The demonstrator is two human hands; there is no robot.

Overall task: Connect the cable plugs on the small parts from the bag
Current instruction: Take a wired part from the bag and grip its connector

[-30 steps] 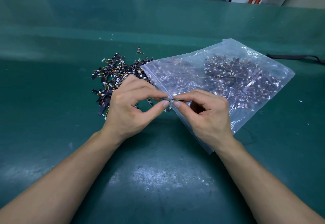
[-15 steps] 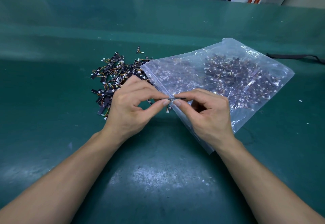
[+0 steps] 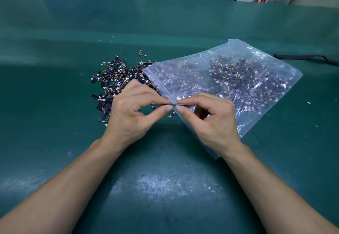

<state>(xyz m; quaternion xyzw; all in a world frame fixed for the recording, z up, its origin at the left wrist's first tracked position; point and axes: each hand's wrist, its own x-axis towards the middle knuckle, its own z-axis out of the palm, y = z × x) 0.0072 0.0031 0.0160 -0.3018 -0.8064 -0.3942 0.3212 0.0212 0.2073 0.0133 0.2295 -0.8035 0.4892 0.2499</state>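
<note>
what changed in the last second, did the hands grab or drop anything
Nothing visible beyond tiny finger shifts. The left hand and right hand still pinch the same thin dark part between their fingertips; nothing taken or let go. The bag and the loose pile of parts lie as before.

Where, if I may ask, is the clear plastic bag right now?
Head view, right of centre: the bag lies on the green mat, its mouth against the loose pile.
</note>
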